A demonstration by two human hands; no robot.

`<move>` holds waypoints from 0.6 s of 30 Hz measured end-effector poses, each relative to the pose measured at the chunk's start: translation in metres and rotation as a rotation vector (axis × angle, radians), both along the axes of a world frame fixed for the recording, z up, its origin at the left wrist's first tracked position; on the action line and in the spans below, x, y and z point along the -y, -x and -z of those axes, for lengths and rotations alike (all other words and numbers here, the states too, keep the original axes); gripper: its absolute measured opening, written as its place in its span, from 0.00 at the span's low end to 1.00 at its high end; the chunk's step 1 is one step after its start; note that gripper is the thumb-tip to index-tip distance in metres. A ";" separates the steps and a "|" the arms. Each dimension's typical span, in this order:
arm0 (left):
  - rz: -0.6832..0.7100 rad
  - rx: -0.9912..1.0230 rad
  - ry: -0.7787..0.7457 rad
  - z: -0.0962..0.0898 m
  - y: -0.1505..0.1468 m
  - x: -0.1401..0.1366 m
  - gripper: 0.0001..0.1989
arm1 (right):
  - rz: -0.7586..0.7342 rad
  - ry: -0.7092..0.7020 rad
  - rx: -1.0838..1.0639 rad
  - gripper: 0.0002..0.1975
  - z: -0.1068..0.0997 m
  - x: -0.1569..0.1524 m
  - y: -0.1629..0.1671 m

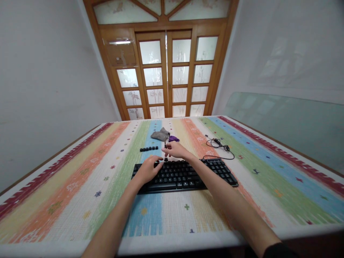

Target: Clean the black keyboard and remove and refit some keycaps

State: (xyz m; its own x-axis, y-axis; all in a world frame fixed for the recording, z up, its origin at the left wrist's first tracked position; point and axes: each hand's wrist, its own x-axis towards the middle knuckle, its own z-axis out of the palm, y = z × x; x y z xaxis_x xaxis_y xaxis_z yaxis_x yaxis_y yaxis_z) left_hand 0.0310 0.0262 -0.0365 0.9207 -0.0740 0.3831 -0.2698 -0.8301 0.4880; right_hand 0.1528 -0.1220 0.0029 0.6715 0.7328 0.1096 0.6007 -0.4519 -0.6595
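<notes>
A black keyboard (177, 177) lies flat before me. My left hand (151, 168) rests over its upper left part, thumb and forefinger apart, holding nothing I can see. Above the keyboard's back edge, my right hand (173, 148) is closed on a slim, upright brush (165, 141); its details are too small to make out. A loose black keycap (166, 159) shows just below the right fingers, by the back edge. Several black keycaps (148, 148) stand in a row behind the left hand. My right forearm hides part of the keyboard's right side.
Beyond the right hand lie a grey cloth (160, 134) and a small purple cloth (174, 138). The keyboard's black cable (219, 144) is coiled at the back right. A striped cloth covers the table (107, 200); wooden doors (166, 71) stand behind it.
</notes>
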 end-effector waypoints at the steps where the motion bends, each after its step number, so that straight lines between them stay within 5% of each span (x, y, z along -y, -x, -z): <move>1: 0.011 -0.005 0.050 -0.002 -0.002 0.000 0.11 | -0.020 -0.031 -0.007 0.12 -0.001 0.001 -0.001; 6: 0.068 -0.013 0.177 -0.011 -0.010 0.002 0.14 | -0.091 -0.167 -0.049 0.12 -0.004 0.003 -0.005; 18: 0.130 -0.150 0.244 -0.020 -0.031 -0.006 0.11 | -0.156 -0.181 -0.127 0.14 -0.004 0.006 -0.015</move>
State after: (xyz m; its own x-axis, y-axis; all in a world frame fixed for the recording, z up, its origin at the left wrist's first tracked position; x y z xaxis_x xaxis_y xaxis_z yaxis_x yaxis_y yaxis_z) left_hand 0.0621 0.0325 -0.0160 0.9572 -0.1172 0.2646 -0.2757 -0.6466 0.7112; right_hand 0.1674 -0.1276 0.0066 0.5691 0.8044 0.1705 0.5611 -0.2283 -0.7957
